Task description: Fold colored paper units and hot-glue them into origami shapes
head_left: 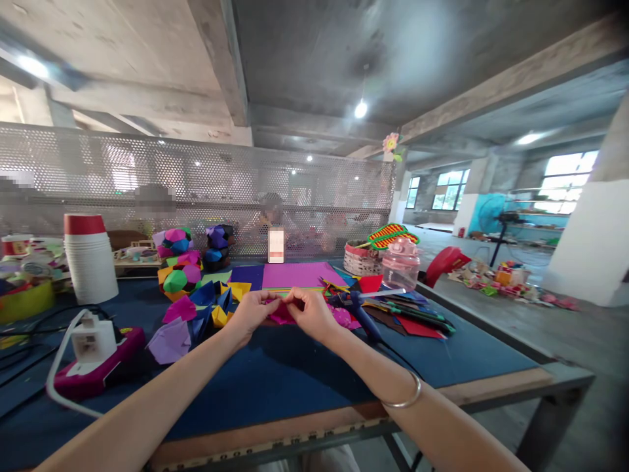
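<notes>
A piece of magenta paper (280, 316) is pinched between my two hands just above the table. My left hand (251, 314) grips it from the left side, with thumb and fingers together. My right hand (313, 316) has its fingertips closed on the same paper, and partly hides it. Right beside my right hand lies a blue glue gun (362, 314) with a clear glue stick. Behind both hands is a stack of purple paper (299, 274). To the left lie folded paper pieces: a lilac one (170, 341), plus magenta, blue and yellow ones.
Multicoloured paper balls (181, 278) sit at the back left, near stacked white cups (89, 262). A purple power strip (103, 367) with a cable is at the left. A phone (276, 245), a pink bottle (400, 265) and a basket (361, 259) stand farther back.
</notes>
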### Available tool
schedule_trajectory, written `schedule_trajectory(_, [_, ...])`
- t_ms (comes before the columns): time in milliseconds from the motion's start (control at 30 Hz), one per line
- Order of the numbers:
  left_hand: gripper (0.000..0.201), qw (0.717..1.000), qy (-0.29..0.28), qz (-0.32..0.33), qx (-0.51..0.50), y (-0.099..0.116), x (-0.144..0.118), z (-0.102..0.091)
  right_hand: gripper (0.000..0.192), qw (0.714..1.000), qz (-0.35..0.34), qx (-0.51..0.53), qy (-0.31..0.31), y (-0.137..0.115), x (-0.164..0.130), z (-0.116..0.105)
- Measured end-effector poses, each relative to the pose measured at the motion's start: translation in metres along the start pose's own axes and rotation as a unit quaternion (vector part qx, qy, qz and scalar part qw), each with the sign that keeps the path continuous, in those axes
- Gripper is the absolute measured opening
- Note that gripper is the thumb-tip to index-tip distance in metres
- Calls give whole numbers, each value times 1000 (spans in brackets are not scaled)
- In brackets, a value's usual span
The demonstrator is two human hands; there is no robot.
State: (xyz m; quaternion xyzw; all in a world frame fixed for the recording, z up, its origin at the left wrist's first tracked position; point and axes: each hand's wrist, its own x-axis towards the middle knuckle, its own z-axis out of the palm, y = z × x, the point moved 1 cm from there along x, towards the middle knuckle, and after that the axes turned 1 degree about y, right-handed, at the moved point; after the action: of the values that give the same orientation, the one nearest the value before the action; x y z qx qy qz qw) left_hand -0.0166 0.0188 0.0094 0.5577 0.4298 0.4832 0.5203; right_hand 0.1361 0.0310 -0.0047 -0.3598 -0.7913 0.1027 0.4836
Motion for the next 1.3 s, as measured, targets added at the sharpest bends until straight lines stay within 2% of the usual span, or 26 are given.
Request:
schedule_trajectory(333, [31,1000,-19,-7,0,2,-1,-2,16,1000,-22,-23,-1,-9,-2,-3])
schedule_trajectory(467, [30,1000,-9,-6,3,1,1,-3,17,999,-26,-23,-5,-13,-2,-4])
schedule_trajectory(600, [24,996,10,51,69,-4,9,-8,15,999,-14,-49,4,-11,-2,-3])
schedule_trajectory(667, [19,981,21,112,155,-6,12,-11,12,998,-7,-58,-1,-8,-2,-2])
schedule_trajectory(733, [14,955,35,179,235,-7,13,-12,8,998,-9,-63,-8,-5,-2,-2])
schedule_trajectory(833, [13,922,54,238,301,-5,10,-11,10,997,-14,-75,-11,-4,-3,-2])
schedule_trajectory(967, [15,901,63,247,351,-2,4,-8,10,995,-20,-101,-11,-6,-4,-2])
schedule_trajectory(1167, [13,899,48,263,347,-8,6,-7,7,985,-26,-168,-17,-7,-5,0])
schedule_trajectory(1300, [12,891,56,262,367,-10,5,-5,6,976,-54,-212,-18,-11,-8,2])
